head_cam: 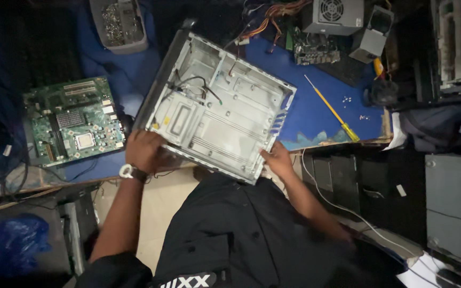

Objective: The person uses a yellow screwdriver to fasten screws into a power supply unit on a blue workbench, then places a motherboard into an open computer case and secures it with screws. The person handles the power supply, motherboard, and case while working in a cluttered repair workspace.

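Observed: an empty metal case [220, 109], side panel off, lies tilted on the blue bench [316, 114], its near corner overhanging the bench edge toward the person. Loose wires [201, 85] trail inside near the far left wall.

Left hand [145, 152]: closed over the case's near-left corner, fingers wrapped on the rim, a watch [129, 172] at the wrist. Right hand [278, 158]: fingers spread and curled against the near-right edge — pressed on it, but whether any finger hooks under the rim cannot be told from this view.

Surroundings: a green board [73, 120] rests just left of the case, close to the left hand. A yellow-handled screwdriver [332, 109] lies on the bench to the right, with small screws [348, 100] scattered beyond it. A tray [117, 24] of small parts sits at the far left; a power supply [332, 16] at the far edge.

Assessment — the step appears to be shifting or turning the case on the bench. Recommended practice:
- Keep both palms on folded rims, not raw sheet edges.
- Support the overhanging corner before lifting.
- Swing clear of the board on the left; contact could damage it.
- Mind the wires so they do not snag.
- Avoid sweeping the screws off the bench.
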